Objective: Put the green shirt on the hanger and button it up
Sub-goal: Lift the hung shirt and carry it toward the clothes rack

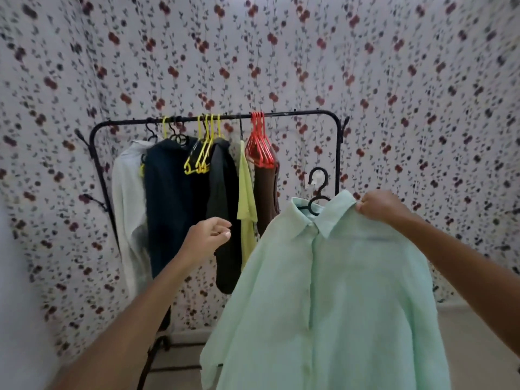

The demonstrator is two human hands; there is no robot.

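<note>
A pale mint-green shirt (337,291) hangs on a black hanger (319,190), whose hook sticks up above the collar. The front placket looks closed from collar to hem. My right hand (380,205) grips the shirt at its right shoulder by the collar and holds it up in the air, in front of and to the right of the rack. My left hand (209,235) floats free to the left of the shirt, fingers loosely curled, with nothing in it.
A black clothes rack (295,113) stands against a floral curtain. On it hang a white garment (126,209), a dark navy one (171,204), a black one (225,220), a yellow-green one (246,204) and a brown one (267,195). Yellow hangers (201,156) and red hangers (260,147) hang bare.
</note>
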